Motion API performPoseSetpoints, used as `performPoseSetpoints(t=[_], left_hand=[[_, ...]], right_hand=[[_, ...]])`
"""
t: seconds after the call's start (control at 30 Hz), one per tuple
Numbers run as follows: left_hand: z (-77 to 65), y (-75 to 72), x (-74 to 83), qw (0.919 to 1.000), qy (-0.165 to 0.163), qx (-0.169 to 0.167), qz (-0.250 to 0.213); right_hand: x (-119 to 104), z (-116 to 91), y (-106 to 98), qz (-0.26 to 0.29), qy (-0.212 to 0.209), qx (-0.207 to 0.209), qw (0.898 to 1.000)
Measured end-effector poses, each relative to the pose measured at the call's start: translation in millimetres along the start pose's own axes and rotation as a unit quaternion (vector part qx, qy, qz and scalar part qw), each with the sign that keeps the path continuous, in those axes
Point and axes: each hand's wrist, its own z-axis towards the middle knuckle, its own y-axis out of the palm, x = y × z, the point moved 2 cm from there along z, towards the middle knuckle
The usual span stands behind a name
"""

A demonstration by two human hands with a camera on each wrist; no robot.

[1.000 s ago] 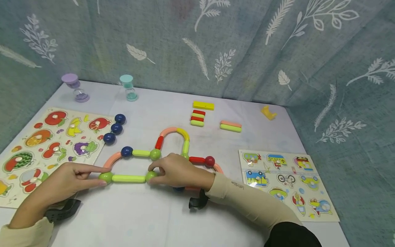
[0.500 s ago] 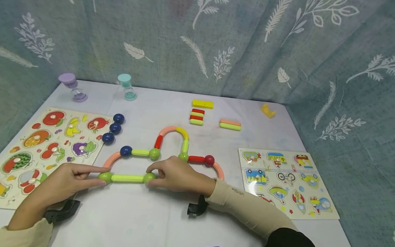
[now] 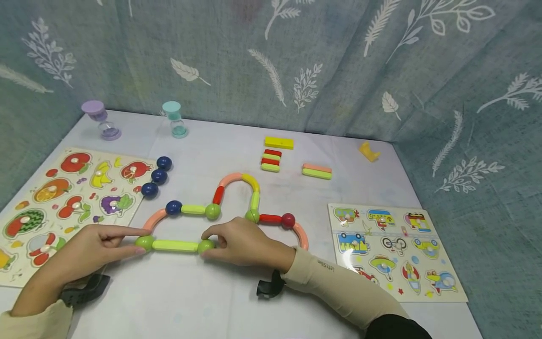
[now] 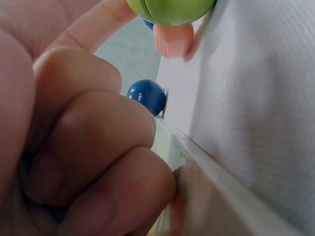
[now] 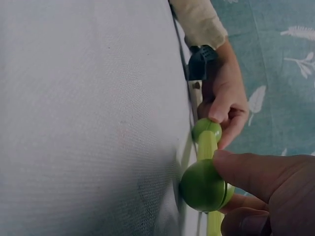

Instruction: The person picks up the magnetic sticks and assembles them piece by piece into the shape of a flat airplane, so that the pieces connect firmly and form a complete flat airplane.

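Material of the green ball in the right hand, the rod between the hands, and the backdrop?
Green ball: likely plastic, smooth, soft sheen, visible seam.
Rod: probably plastic too, smooth and evenly colored.
Backdrop: likely matte fabric, judging by folds and woven look.

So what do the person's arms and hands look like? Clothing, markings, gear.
Beige sleeves on both arms, left sleeve and right sleeve. The right one carries small dark lettering, seemingly "LetsSlim", and meets something black higher up. Black devices at the wrists: left device, right device. Left hand and right hand: no gloves.
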Motion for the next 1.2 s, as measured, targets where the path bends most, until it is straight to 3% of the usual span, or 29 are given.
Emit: performPoseSetpoints(t=[0.4, 0.6, 0.77, 0.9, 1.03, 1.2], left_hand=[[-1.4, 2.3, 3.3, 0.9999, -0.011, 0.001, -0.001], [-0.3, 3.1, 4.0, 0.9996, -0.029, 0.000, -0.002], [-0.8, 1.7, 3.7, 0.9996, -0.028, 0.001, 0.002], [-0.6, 1.0, 4.1, 0.9998, -0.019, 0.003, 0.002], [0.3, -0.7, 4.6, 0.9994, -0.036, 0.000, 0.002], [0.7, -0.8, 4.9, 0.9992, -0.040, -0.003, 0.004]], right_hand=[[4.1, -5.2, -11.2, 0.006, -0.005, 0.023, 1.000], [20.1, -13.0, -44.2, 0.013, 0.055, 0.053, 0.997], [60.0, -16.2, -77.1, 0.011, 0.090, 0.102, 0.991], [106.7, -11.9, -96.5, 0.015, 0.165, 0.126, 0.978], [146.0, -2.5, -104.1, 0.014, 0.230, 0.132, 0.964], [170.9, 5.7, -102.4, 0.004, 0.244, 0.140, 0.960]])
